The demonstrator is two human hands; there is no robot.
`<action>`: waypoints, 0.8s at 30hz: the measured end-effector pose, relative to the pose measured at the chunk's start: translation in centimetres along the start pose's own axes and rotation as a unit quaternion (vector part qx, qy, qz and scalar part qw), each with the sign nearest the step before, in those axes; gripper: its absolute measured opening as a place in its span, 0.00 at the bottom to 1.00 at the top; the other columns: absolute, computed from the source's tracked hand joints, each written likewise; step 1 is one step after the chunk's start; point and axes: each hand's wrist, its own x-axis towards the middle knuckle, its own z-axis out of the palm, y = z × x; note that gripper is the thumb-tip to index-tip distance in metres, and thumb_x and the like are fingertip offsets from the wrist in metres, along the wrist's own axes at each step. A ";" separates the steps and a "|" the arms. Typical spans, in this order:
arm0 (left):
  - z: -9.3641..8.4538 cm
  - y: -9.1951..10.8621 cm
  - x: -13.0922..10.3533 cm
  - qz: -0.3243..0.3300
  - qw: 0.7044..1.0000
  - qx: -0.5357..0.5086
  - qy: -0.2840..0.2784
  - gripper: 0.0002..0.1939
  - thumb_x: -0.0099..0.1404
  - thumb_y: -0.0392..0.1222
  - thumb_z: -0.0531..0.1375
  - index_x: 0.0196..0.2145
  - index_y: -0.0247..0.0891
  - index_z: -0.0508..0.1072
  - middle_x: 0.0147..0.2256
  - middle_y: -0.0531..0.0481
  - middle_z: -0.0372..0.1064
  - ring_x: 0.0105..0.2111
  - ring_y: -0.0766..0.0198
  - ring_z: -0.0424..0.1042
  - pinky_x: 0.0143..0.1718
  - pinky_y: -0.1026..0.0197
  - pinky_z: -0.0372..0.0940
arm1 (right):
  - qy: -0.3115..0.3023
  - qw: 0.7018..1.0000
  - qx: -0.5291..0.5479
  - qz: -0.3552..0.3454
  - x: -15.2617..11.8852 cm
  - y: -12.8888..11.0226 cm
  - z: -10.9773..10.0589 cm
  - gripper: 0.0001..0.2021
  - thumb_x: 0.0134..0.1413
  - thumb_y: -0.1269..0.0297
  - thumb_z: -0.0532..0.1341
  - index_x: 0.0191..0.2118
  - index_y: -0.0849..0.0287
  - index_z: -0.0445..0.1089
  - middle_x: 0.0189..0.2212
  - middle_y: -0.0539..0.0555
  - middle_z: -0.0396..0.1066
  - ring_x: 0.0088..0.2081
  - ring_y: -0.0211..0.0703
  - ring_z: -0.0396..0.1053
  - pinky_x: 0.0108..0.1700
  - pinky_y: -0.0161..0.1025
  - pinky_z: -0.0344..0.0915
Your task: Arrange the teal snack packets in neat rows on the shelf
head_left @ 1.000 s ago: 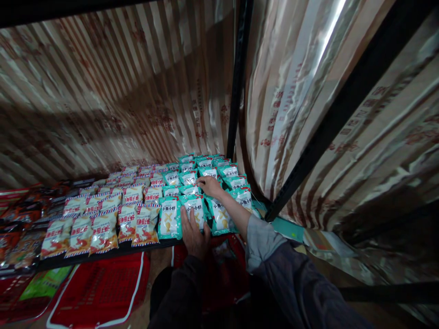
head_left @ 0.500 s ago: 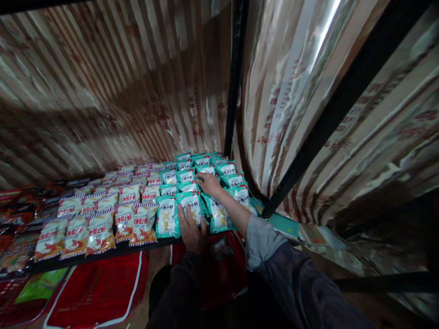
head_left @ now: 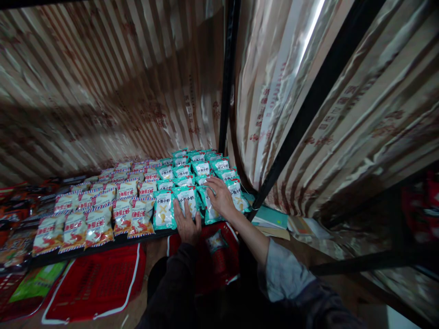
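Rows of teal-and-white snack bags stand on a dark shelf, leaning back. My left hand (head_left: 187, 225) rests with its fingers spread on the lower front of a teal snack bag (head_left: 188, 197) in the front row. To its right, my right hand (head_left: 221, 196) lies over another front-row teal bag (head_left: 209, 211), fingers stretched out and touching its top. That hand covers much of the bag. One more teal bag (head_left: 164, 210) stands just left of my left hand, and another (head_left: 237, 195) is right of my right hand.
White-and-orange snack bags (head_left: 99, 224) fill the shelf to the left, with dark orange packets (head_left: 17, 210) beyond. Below are a red basket (head_left: 96, 283) and a second red basket (head_left: 233, 260) holding a small packet. Black posts (head_left: 229, 77) and striped sheeting (head_left: 154, 91) stand behind.
My right hand has drawn back from the middle rows to the front row, near my left hand. My left hand stays on its bag. The view has shifted slightly.
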 end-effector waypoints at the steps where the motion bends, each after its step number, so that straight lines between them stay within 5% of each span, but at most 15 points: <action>1: -0.1 0.0 0.0 0.000 1.000 -0.003 0.001 0.32 0.64 0.40 0.55 0.63 0.30 0.52 0.66 0.30 0.33 0.65 0.43 0.37 0.60 0.40 0.49 | 0.004 1.000 -0.002 -0.002 -0.7 -0.1 -0.3 0.12 0.58 0.70 0.53 0.42 0.61 0.73 0.45 0.59 0.72 0.53 0.48 0.63 0.56 0.50 0.61; 7: -0.5 0.6 -0.6 -0.001 1.000 -0.014 -0.012 0.32 0.65 0.40 0.53 0.63 0.30 0.50 0.66 0.31 0.34 0.66 0.45 0.36 0.61 0.40 0.45 | 0.010 1.000 0.017 -0.001 -5.4 -1.9 -1.6 0.13 0.59 0.71 0.52 0.43 0.59 0.72 0.46 0.59 0.71 0.55 0.48 0.62 0.56 0.53 0.62; 14: -1.1 1.2 -2.1 -0.015 0.999 -0.026 -0.043 0.30 0.66 0.38 0.51 0.64 0.34 0.49 0.67 0.35 0.32 0.66 0.47 0.35 0.61 0.39 0.44 | -0.066 0.995 0.072 0.029 -10.0 -4.6 -0.7 0.15 0.59 0.71 0.51 0.44 0.58 0.73 0.47 0.60 0.70 0.51 0.46 0.66 0.54 0.49 0.64; 24: -2.4 -0.3 -3.1 -0.014 0.996 -0.037 -0.073 0.32 0.66 0.33 0.49 0.66 0.39 0.44 0.67 0.36 0.32 0.66 0.50 0.32 0.62 0.41 0.45 | -0.122 0.988 0.073 0.059 -12.1 -6.8 1.1 0.17 0.60 0.68 0.50 0.50 0.61 0.70 0.51 0.62 0.69 0.54 0.47 0.65 0.57 0.49 0.63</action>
